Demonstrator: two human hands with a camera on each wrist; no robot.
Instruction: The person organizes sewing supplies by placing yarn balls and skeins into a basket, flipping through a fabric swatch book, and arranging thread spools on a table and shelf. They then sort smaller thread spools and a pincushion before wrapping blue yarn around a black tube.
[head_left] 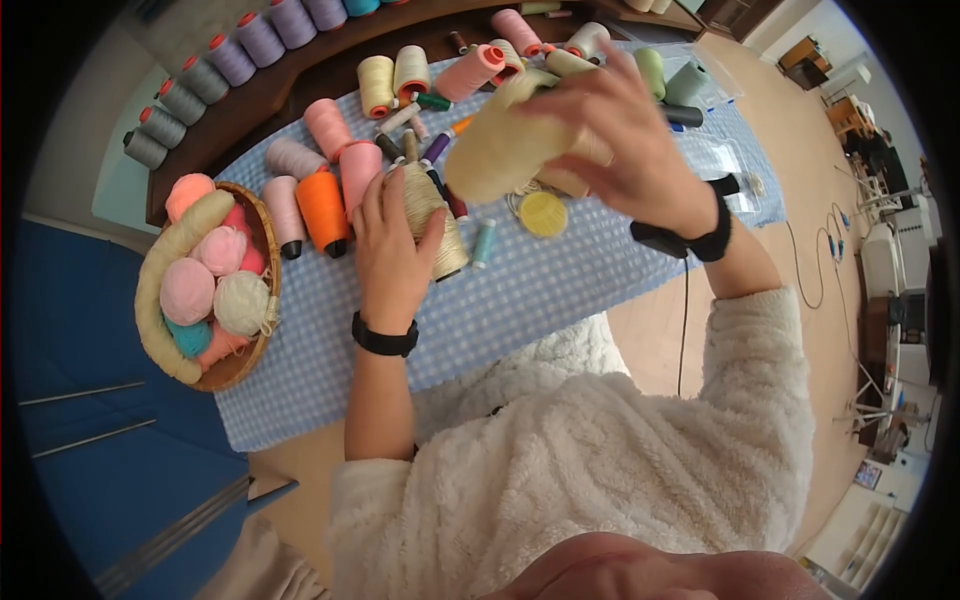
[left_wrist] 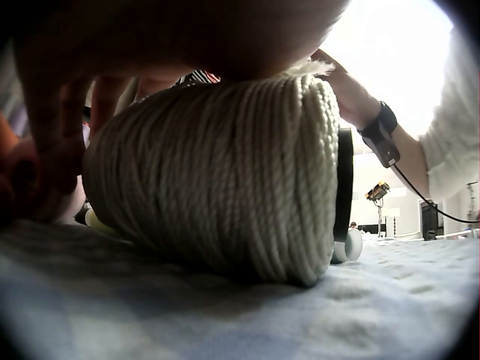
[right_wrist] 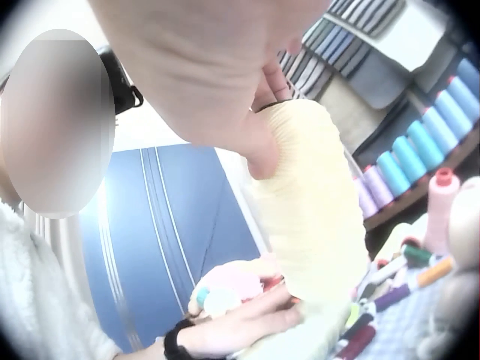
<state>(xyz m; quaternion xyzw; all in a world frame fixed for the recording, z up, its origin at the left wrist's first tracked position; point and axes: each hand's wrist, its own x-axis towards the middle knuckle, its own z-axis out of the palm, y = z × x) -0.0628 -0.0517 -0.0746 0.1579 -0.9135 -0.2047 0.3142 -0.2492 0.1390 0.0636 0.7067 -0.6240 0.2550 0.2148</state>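
A cone of cream cord [head_left: 428, 222] lies on the checked cloth, under my left hand [head_left: 390, 250], with the thumb along one side and the fingers on the other. The left wrist view shows this cord cone [left_wrist: 217, 180] lying on its side, its wound strands close to the camera. Raised over the cloth, my right hand [head_left: 625, 150] holds a thick pale-yellow yarn hank [head_left: 505, 140] by one end. In the right wrist view the thumb presses against the hank [right_wrist: 315, 195], which hangs down above the left hand [right_wrist: 240, 326].
A wicker basket [head_left: 268, 300] of yarn balls stands at the left. Orange [head_left: 322, 212] and pink thread cones [head_left: 327, 128], small spools and a yellow round item [head_left: 543, 214] lie on the checked cloth [head_left: 320, 350]. Behind is a shelf [head_left: 290, 75] with a row of cones.
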